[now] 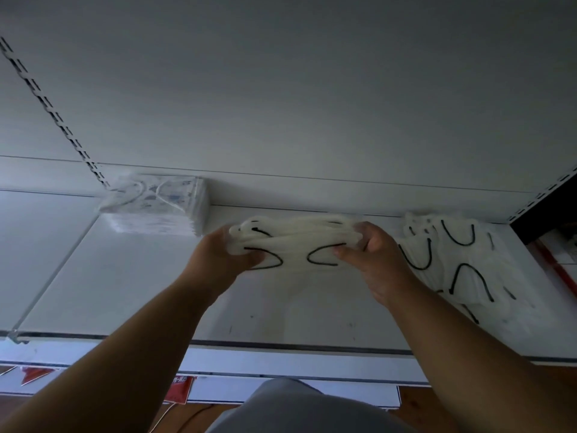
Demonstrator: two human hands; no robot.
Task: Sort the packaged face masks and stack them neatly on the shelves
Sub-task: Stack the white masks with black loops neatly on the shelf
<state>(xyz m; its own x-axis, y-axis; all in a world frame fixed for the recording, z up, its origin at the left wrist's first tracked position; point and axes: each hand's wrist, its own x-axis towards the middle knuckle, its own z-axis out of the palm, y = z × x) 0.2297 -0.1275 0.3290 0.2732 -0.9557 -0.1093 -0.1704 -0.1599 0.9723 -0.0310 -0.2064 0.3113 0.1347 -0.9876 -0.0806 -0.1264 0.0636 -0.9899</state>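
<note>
A bundle of packaged white masks with black ear loops [296, 242] is held just above the white shelf [140, 292], near its back. My left hand [224, 254] grips the bundle's left end. My right hand [371, 251] grips its right end. A neat stack of packaged patterned masks [156, 207] stands at the back left of the shelf. A loose, untidy pile of white masks with black loops [462, 260] lies at the right, beside my right hand.
The shelf's back panel [281, 104] rises behind the stacks, with a slotted upright [53, 114] at the left. A clear divider [56, 270] runs along the shelf's left side. Red price tags [179, 390] hang below the front edge. Wooden floor shows underneath.
</note>
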